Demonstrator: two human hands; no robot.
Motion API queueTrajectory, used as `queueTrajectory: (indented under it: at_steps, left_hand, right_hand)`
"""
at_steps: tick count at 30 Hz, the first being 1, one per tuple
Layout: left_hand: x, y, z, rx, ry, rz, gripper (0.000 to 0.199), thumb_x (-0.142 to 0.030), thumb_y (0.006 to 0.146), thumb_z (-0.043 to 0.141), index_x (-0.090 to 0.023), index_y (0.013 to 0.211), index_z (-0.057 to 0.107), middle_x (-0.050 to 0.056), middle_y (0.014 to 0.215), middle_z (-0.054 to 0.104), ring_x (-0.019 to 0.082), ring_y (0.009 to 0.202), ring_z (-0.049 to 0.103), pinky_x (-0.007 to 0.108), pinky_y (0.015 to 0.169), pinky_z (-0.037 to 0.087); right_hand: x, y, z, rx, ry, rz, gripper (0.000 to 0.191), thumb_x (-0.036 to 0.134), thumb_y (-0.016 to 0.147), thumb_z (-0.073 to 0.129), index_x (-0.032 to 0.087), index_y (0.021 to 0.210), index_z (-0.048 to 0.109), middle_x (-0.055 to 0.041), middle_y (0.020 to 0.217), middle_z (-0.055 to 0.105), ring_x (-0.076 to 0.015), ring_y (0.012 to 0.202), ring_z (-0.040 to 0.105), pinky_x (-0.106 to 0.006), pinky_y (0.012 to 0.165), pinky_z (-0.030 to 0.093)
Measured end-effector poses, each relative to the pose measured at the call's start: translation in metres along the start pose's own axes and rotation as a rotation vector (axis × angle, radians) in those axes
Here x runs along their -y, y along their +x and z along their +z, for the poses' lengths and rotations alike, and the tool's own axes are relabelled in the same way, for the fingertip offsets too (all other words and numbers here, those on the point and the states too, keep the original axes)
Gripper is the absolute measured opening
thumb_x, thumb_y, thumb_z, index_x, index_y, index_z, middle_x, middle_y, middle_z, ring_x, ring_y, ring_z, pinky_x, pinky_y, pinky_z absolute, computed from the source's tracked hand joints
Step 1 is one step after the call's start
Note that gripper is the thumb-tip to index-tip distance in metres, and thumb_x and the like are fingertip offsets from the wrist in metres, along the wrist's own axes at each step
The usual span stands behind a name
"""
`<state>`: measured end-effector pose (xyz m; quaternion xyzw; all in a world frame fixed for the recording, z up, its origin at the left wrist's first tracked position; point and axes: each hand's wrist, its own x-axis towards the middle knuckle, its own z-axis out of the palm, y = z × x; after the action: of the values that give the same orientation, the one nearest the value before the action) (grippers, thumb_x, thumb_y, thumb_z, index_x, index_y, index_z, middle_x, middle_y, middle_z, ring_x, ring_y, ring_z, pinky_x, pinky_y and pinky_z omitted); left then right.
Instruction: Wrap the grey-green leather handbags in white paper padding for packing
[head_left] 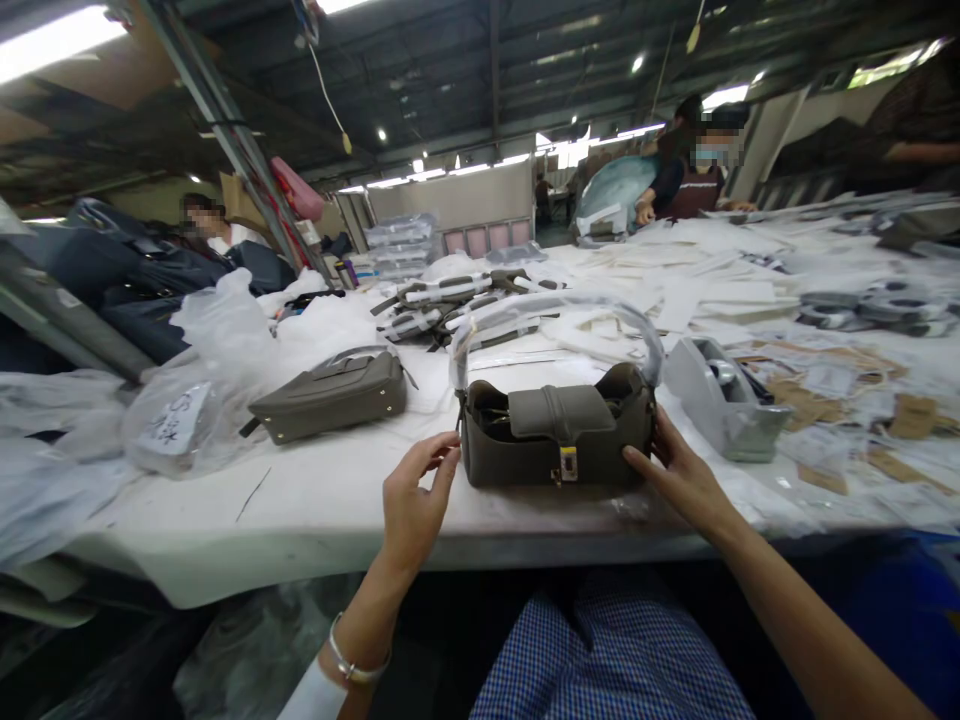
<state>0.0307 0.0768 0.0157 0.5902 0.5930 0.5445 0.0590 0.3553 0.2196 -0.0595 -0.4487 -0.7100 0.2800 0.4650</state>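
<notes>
A dark olive-grey handbag (510, 455) stands upright on the white-covered table in front of me, its front flap down over the middle and a gold-coloured clasp at the front. Clear plastic wraps its raised handle (555, 303). My right hand (671, 465) grips the bag's right end, thumb on the front and fingers round the side. Beside the left end is my left hand (420, 490), fingers loosely bent and apart from the thumb; nothing shows between them. Whether its fingertips touch the bag is unclear. A second similar handbag (337, 400) lies tipped over to the left.
A grey tape dispenser (724, 400) stands right of the bag. Paper tags (911, 415) cover the table's right side. Plastic-wrapped straps (450, 300) lie behind, and a plastic bag (176, 420) sits at left. A co-worker (694, 190) stands across the table.
</notes>
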Motion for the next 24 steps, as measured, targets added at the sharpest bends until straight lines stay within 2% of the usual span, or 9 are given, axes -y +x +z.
queueTrajectory:
  at_steps: [2,4,7,9,12,15,17,19,24]
  left_hand:
    - [-0.012,0.016,0.004,0.091,0.091,0.220,0.019,-0.025,0.095,0.054,-0.025,0.109,0.067,0.004,0.109,0.071,0.017,0.100,0.067,0.032,0.093,0.053]
    - [-0.026,0.036,0.009,0.283,0.258,0.377,0.025,-0.016,0.096,0.050,-0.025,0.113,0.066,0.003,0.114,0.071,0.018,0.105,0.066,0.032,0.094,0.052]
    - [-0.046,0.068,0.017,0.569,0.671,0.354,0.031,-0.006,0.092,0.046,-0.022,0.111,0.065,0.006,0.110,0.072,0.022,0.098,0.068,0.033,0.082,0.055]
    - [-0.057,0.086,0.024,0.668,0.866,0.286,0.028,-0.004,0.087,0.049,-0.018,0.101,0.069,0.010,0.095,0.073,0.025,0.087,0.070,0.034,0.074,0.054]
    - [-0.066,0.105,0.033,0.756,0.929,0.279,0.016,-0.007,0.081,0.059,-0.015,0.085,0.071,0.013,0.084,0.072,0.026,0.080,0.070,0.033,0.072,0.053]
    - [-0.069,0.114,0.039,0.812,0.946,0.292,0.012,-0.010,0.080,0.062,-0.014,0.084,0.073,0.015,0.088,0.073,0.026,0.083,0.069,0.032,0.073,0.053]
    - [-0.067,0.115,0.042,0.822,0.943,0.290,0.015,-0.010,0.080,0.060,-0.013,0.087,0.073,0.016,0.090,0.073,0.027,0.084,0.069,0.033,0.074,0.052]
    - [-0.063,0.115,0.044,0.824,0.920,0.280,0.016,-0.010,0.081,0.059,-0.013,0.087,0.074,0.017,0.088,0.073,0.028,0.083,0.069,0.035,0.074,0.052]
    - [-0.051,0.111,0.058,0.771,0.716,0.278,0.021,-0.024,0.089,0.055,-0.021,0.098,0.074,0.012,0.092,0.073,0.026,0.084,0.068,0.035,0.077,0.050]
  right_hand:
    - [0.003,0.000,0.001,0.025,0.006,0.040,0.083,0.049,0.086,0.065,0.032,0.155,0.022,-0.0106,0.148,0.049,-0.0264,0.120,0.062,-0.039,0.099,0.053]
    - [0.012,-0.003,0.001,-0.035,-0.032,0.023,0.084,0.049,0.086,0.064,0.030,0.155,0.021,-0.0123,0.147,0.050,-0.0278,0.121,0.060,-0.043,0.100,0.053]
    - [0.039,-0.011,0.002,-0.261,-0.235,-0.175,0.084,0.047,0.084,0.067,0.026,0.154,0.025,-0.0144,0.150,0.044,-0.0332,0.134,0.047,-0.054,0.109,0.043]
    - [0.061,-0.013,0.003,-0.306,-0.394,-0.397,0.075,0.037,0.086,0.067,0.029,0.152,0.033,-0.0118,0.153,0.040,-0.0342,0.141,0.038,-0.057,0.114,0.035]
    - [0.089,-0.005,0.006,-0.072,-0.522,-0.696,0.064,0.018,0.088,0.060,0.035,0.147,0.042,-0.0051,0.154,0.041,-0.0308,0.144,0.033,-0.056,0.118,0.029]
    - [0.103,0.012,0.011,0.200,-0.542,-0.834,0.060,0.008,0.087,0.052,0.032,0.142,0.049,-0.0039,0.153,0.043,-0.0281,0.144,0.035,-0.057,0.119,0.026]
    - [0.106,0.026,0.013,0.288,-0.471,-0.860,0.055,0.008,0.087,0.050,0.030,0.137,0.055,-0.0042,0.147,0.051,-0.0262,0.139,0.043,-0.055,0.118,0.029]
    - [0.110,0.040,0.013,0.290,-0.356,-0.824,0.047,0.012,0.090,0.049,0.030,0.131,0.060,-0.0036,0.138,0.059,-0.0241,0.131,0.052,-0.051,0.115,0.035]
    - [0.138,0.072,0.012,0.153,-0.306,-0.491,0.028,0.038,0.097,0.049,0.027,0.115,0.069,-0.0054,0.115,0.073,-0.0249,0.105,0.067,-0.040,0.094,0.049]
